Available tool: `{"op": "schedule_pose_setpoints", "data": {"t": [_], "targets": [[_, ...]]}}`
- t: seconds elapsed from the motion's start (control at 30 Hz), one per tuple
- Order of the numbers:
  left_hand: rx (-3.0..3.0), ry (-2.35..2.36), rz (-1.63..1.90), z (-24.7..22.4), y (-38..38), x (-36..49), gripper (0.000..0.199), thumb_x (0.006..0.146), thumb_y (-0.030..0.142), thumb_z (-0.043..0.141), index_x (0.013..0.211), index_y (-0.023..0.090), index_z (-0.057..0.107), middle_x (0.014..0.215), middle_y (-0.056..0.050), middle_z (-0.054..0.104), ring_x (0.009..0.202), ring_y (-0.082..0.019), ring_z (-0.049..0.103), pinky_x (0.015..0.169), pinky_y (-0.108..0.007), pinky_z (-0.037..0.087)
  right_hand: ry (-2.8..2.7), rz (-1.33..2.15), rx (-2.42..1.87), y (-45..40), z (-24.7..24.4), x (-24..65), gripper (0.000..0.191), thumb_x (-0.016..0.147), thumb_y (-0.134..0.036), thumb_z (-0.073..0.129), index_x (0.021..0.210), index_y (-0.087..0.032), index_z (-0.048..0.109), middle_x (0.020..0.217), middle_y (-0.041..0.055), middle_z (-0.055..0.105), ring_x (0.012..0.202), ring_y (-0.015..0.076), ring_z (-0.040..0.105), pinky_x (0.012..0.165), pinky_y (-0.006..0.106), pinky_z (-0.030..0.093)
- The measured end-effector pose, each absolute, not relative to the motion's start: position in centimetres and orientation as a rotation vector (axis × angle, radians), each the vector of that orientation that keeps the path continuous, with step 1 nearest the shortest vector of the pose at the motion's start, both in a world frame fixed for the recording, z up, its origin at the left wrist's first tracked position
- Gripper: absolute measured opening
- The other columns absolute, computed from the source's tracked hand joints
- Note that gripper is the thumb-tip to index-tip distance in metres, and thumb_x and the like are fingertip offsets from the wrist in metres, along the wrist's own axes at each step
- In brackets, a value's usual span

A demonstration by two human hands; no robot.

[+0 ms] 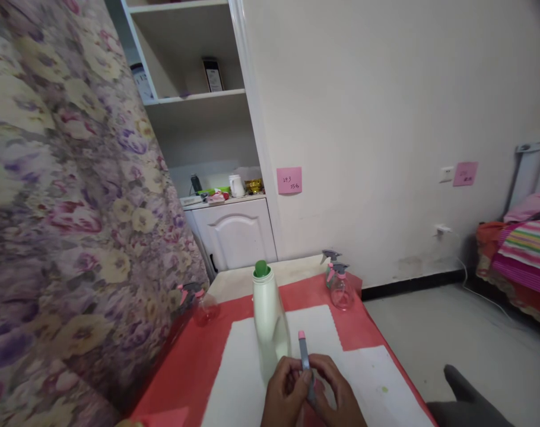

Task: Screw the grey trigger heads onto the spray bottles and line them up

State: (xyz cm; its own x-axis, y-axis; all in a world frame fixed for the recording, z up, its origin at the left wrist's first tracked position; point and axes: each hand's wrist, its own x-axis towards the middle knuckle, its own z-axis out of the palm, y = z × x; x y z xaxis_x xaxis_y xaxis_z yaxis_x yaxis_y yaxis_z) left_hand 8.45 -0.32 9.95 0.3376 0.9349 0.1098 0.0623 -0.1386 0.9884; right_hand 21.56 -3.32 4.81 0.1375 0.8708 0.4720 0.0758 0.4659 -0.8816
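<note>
Hands: left hand and right hand together at the near edge, pinching a grey spray trigger tipped pink.
Jug: pale green, upright just beyond them, green spout on top.
Tabletop: white paper over a red cover.
Sprayers: clear spray bottle far left; pink-collared spray bottle far right, another just behind.
Left side: floral curtain.

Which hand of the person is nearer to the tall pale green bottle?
Left. The left hand overlaps the lower right edge of the bottle in the picture; the right hand is farther right, apart from the bottle.
</note>
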Motion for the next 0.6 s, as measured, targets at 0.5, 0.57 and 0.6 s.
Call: {"op": "schedule_pose_setpoints", "data": {"t": [0.5, 0.57, 0.6], "targets": [[1.566, 0.983, 0.953, 10.5, -0.3, 8.4, 0.032, 0.076, 0.05, 0.065, 0.078, 0.017, 0.064, 0.07, 0.001, 0.06, 0.07, -0.017, 0.056, 0.067, -0.027, 0.044, -1.293, 0.801, -0.869, -3.6, 5.8, 21.4, 0.027, 0.088, -0.045, 0.057, 0.105, -0.025, 0.066, 0.104, 0.0071, 0.067, 0.101, 0.0237, 0.064, 0.092, 0.035, 0.052], [1.584, 1.008, 0.945, 10.5, -0.4, 8.4, 0.032, 0.077, 0.049, 0.065, 0.078, 0.017, 0.065, 0.069, 0.002, 0.059, 0.07, -0.017, 0.055, 0.067, -0.027, 0.044, -1.239, 0.824, -0.873, -3.6, 5.9, 21.2, 0.026, 0.085, -0.047, 0.061, 0.097, -0.025, 0.067, 0.098, 0.0052, 0.067, 0.097, 0.0225, 0.065, 0.088, 0.033, 0.053], [1.593, 1.023, 0.945, 10.5, -0.4, 8.3, 0.032, 0.077, 0.049, 0.065, 0.078, 0.017, 0.065, 0.069, 0.002, 0.058, 0.07, -0.017, 0.055, 0.067, -0.027, 0.043, -1.212, 0.827, -0.873, -3.5, 6.0, 21.0, 0.026, 0.084, -0.048, 0.063, 0.094, -0.025, 0.067, 0.096, 0.0045, 0.066, 0.095, 0.0221, 0.065, 0.087, 0.032, 0.053]]}}
